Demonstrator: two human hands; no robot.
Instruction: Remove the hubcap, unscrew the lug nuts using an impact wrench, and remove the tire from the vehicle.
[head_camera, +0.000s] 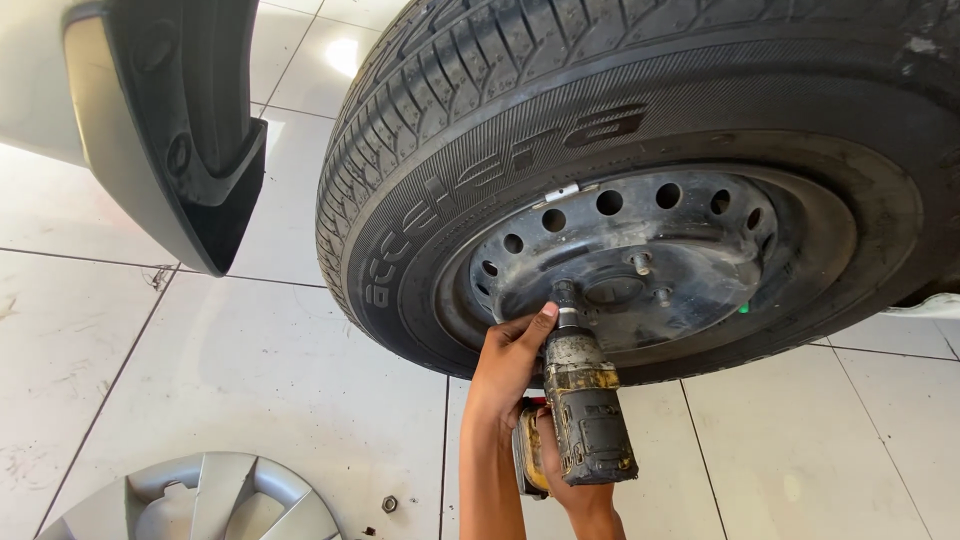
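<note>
Pressing against a wheel nut, the impact wrench (585, 400) was held level with the steel wheel (640, 265), so its socket sat square. The left hand (505, 365) steadied its nose; the right hand (560, 475) was closed round its handle.

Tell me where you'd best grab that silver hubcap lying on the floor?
Probably by its outer rim. The hubcap lies flat on the tiled floor with its domed face up, so only the thin edge offers a hold. Come from its upper right side, near the loose nut, since the rest runs out of the picture.
</note>
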